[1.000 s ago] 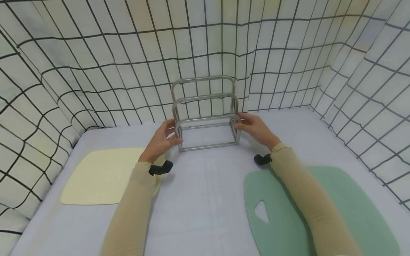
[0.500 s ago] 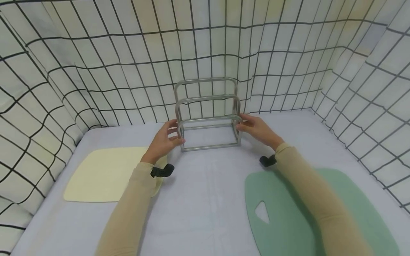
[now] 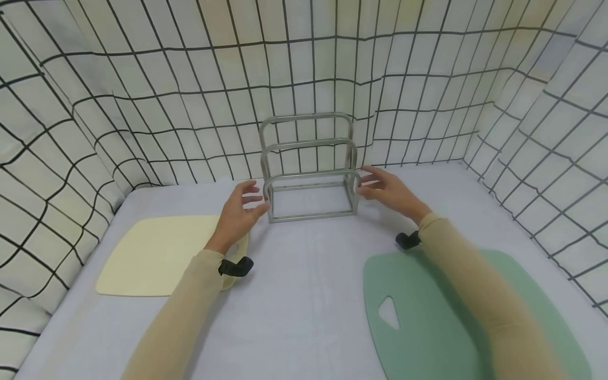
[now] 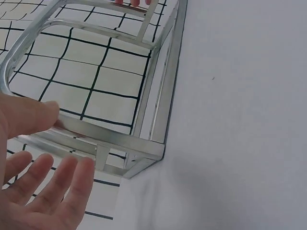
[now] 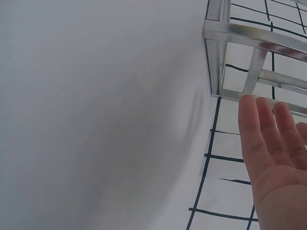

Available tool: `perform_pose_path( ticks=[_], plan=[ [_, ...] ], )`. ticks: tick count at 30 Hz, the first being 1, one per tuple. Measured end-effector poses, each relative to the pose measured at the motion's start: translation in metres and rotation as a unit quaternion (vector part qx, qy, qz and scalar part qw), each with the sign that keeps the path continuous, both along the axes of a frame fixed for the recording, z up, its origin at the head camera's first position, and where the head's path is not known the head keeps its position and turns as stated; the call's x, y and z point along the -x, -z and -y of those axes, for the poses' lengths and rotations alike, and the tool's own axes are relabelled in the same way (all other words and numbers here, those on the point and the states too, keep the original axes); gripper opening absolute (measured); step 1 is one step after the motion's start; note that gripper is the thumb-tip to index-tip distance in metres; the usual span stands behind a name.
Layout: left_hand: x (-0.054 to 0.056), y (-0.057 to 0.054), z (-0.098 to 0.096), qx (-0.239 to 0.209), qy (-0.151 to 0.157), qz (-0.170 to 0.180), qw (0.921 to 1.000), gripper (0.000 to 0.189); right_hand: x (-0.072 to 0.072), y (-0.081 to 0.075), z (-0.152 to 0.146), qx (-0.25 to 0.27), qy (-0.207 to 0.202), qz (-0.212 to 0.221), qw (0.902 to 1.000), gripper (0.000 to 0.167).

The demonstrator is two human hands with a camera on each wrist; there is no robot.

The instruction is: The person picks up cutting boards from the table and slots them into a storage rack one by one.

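A silver metal rack [image 3: 311,173] with three rounded hoops stands upright at the back of the white table. Just left of it is my left hand [image 3: 239,214], fingers spread and relaxed; in the left wrist view the thumb [image 4: 36,116] lies close to the rack's side, and I cannot tell whether it touches. On the opposite side my right hand [image 3: 391,192] has its fingers extended beside the frame, gripping nothing. The right wrist view shows those fingers [image 5: 249,120] straight, near the rack's lower bars [image 5: 254,38].
A pale yellow cutting board [image 3: 147,258] lies flat at left, partly under the left forearm. At right, a green cutting board [image 3: 427,311] with a cut-out handle lies beneath the right forearm. Grid-patterned cloth [image 3: 209,68] walls the table's back and sides.
Both hands have loosened from the rack's sides and drawn slightly outward from it. The rack stays standing in place; the view has shifted a little.
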State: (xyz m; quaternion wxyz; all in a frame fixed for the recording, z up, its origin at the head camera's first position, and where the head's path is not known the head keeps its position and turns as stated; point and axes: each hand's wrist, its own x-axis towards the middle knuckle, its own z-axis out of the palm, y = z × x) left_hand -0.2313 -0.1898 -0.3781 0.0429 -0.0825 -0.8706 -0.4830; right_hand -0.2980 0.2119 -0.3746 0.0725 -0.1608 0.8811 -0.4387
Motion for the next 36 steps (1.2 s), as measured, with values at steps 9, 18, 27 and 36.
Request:
perform_pose_path(
  ticks=[9, 18, 27, 36],
  plan=[
    [-0.015, -0.004, -0.015, -0.028, -0.033, -0.006, 0.9991, 0.061, -0.011, -0.004, -0.008, -0.028, -0.009, -0.015, 0.9994, 0.071],
    [-0.032, -0.010, -0.027, -0.059, -0.099, -0.008, 0.9933, 0.049, -0.020, -0.005, -0.016, -0.059, -0.030, -0.031, 0.9974, 0.069],
    [-0.049, -0.010, -0.037, -0.058, -0.074, -0.006, 0.9955, 0.042, -0.025, -0.006, -0.021, -0.078, -0.043, -0.028, 0.9956, 0.071],
    [-0.064, -0.009, -0.058, -0.086, -0.017, -0.001, 0.9962, 0.039, -0.029, -0.006, -0.025, -0.090, -0.064, -0.018, 0.9936, 0.069]
  ],
)
